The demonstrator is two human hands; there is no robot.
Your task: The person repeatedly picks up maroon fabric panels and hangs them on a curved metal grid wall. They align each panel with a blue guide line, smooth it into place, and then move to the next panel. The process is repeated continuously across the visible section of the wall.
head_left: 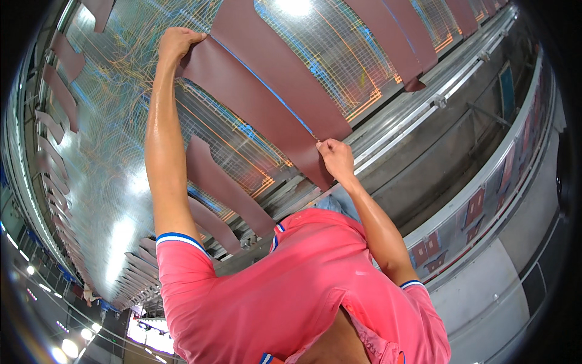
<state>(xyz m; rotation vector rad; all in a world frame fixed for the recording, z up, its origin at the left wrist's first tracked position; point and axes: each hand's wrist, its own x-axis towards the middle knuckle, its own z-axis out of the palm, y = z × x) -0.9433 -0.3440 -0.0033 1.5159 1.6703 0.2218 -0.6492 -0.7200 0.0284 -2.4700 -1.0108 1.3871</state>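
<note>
A maroon leather-like panel (251, 97) lies across the patterned metal table, its lower end hanging at the table's near edge. At its far end, my left hand (176, 43) is closed, pinching the corner between thumb and fingers. My right hand (336, 159) pinches the same panel's right edge near its lower end. Along that edge runs a blue line, and beyond it lies a second maroon panel (291, 64), close alongside. Whether the two panels touch or overlap along the line I cannot tell.
The metal table (124, 115) carries coloured grid lines and curves. Another maroon panel (397, 39) lies to the right, and a narrower maroon strip (221, 182) lies near my left arm. A metal rail (418, 115) runs along the table edge. Several more pieces line the far left.
</note>
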